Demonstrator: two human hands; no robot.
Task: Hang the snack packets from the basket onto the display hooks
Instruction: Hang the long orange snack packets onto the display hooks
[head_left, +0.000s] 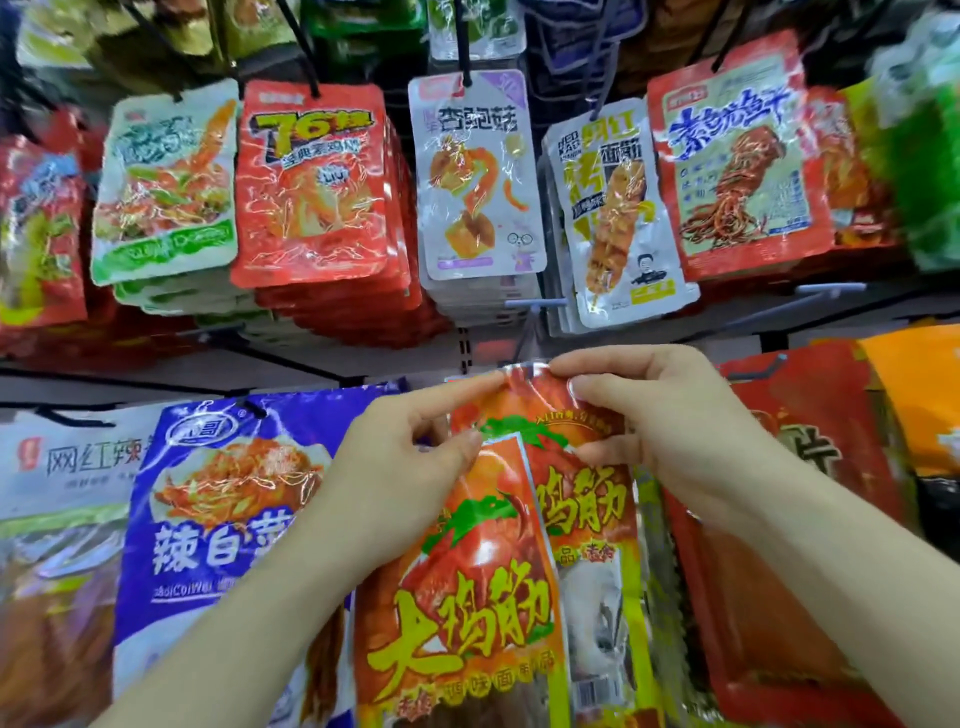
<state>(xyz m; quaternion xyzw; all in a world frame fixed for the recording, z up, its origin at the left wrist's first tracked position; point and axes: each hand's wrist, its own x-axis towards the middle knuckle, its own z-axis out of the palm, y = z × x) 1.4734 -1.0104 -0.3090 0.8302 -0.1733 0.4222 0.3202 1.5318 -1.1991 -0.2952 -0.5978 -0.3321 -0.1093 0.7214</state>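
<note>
left to right: the blue-purple glossy packet hangs on its own black hook, right beside your left wrist. your left hand pinches the top left corner of the orange-red foil snack packet, forefinger on the top edge and thumb lower down. the packet sits dead centre between your hands, long axis running top to bottom, top edge up toward the rack. a second matching orange packet overlaps it in front; can't tell if that one's hung or loose. your right hand pinches the top right corner, so both are equally near.

what it all turns on, i reckon: the hang hole versus the thin grey hook wire, which is a blur just above the top edge, between your fingertips. room is tight, with the dark red packet crowding your right hand and the upper row's bottoms near overhead. basket's out of view.
</note>
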